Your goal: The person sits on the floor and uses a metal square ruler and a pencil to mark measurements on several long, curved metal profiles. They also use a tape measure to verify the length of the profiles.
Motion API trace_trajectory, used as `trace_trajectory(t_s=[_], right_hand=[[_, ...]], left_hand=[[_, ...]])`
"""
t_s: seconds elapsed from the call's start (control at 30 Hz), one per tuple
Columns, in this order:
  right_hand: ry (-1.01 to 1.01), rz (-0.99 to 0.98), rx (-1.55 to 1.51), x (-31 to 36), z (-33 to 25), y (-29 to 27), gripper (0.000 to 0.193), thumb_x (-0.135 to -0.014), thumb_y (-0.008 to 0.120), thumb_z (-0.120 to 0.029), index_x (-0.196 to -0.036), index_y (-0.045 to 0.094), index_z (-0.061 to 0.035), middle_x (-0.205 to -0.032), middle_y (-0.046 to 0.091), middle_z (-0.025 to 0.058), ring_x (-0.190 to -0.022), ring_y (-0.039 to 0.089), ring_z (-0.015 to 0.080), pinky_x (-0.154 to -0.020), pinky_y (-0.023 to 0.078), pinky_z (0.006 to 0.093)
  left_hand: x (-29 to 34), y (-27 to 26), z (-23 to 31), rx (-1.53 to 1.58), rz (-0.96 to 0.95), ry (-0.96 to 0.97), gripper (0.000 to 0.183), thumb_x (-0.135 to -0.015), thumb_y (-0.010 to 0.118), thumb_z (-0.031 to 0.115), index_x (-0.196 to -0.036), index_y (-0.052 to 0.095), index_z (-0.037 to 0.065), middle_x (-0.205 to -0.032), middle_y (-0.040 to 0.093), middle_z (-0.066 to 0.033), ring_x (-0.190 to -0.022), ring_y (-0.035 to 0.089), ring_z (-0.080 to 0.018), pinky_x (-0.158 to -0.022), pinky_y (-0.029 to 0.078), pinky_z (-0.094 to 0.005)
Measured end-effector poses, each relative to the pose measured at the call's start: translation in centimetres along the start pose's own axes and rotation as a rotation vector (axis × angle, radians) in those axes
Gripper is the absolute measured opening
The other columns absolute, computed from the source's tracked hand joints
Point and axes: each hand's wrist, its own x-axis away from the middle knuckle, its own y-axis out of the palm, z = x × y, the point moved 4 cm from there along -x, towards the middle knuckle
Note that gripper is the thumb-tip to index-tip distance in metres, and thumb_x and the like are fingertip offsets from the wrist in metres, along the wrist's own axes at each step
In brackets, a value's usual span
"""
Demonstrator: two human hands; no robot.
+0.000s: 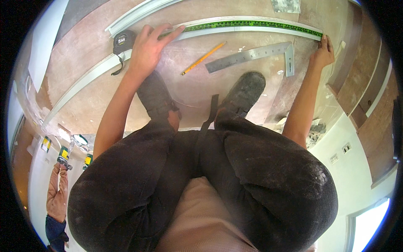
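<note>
A black tape measure [123, 40] lies at the far left with its wrist cord hanging off it. Its green blade [252, 24] runs rightward along a long white metal channel [214, 32]. My left hand [147, 49] grips the blade just right of the case, index finger stretched along it. At the blade's right end, my right hand [322, 52] pinches the tip against the channel's end. Between my hands and my shoes lie a yellow pencil [204, 58] and a steel try square [249, 56], touched by neither hand.
Dusty brown boards [189, 94] lie beneath my shoes [247, 90]. Another white channel [138, 14] lies beyond the tape case. Wooden planks [357, 73] are on the right. At the lower left, another person [56, 197] stands near green-and-yellow containers [63, 154].
</note>
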Motion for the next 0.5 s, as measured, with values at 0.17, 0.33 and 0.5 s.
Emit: trace_trajectory(t_s=[0.17, 0.33, 0.5], right_hand=[[0.010, -0.022, 0.007, 0.26, -0.26, 0.20, 0.031, -0.094, 0.081, 0.003, -0.120, 0.072, 0.0172, -0.111, 0.077, 0.0216, -0.097, 0.075, 0.0250, -0.086, 0.062, 0.0334], [0.012, -0.044, 0.010, -0.18, 0.19, -0.22, 0.031, -0.094, 0.082, 0.001, -0.120, 0.072, 0.0159, -0.110, 0.077, 0.0202, -0.094, 0.075, 0.0234, -0.083, 0.062, 0.0320], [0.008, -0.026, 0.005, 0.03, 0.30, -0.11, 0.031, -0.094, 0.082, 0.000, -0.119, 0.073, 0.0149, -0.109, 0.077, 0.0186, -0.093, 0.074, 0.0221, -0.080, 0.061, 0.0309]], left_hand=[[-0.02, -0.26, 0.03, -0.009, -0.009, -0.003, 0.086, -0.082, 0.055, -0.012, -0.154, 0.063, 0.035, -0.136, 0.065, -0.0009, -0.094, 0.055, -0.0270, -0.092, 0.055, -0.0375], [-0.18, -0.27, -0.01, -0.007, -0.025, -0.005, 0.086, -0.082, 0.055, -0.012, -0.154, 0.063, 0.035, -0.136, 0.065, -0.0009, -0.094, 0.055, -0.0265, -0.092, 0.055, -0.0372], [-0.24, -0.45, 0.15, -0.001, -0.018, 0.004, 0.084, -0.081, 0.056, -0.012, -0.152, 0.064, 0.032, -0.134, 0.066, -0.0020, -0.097, 0.057, -0.0280, -0.093, 0.055, -0.0384]])
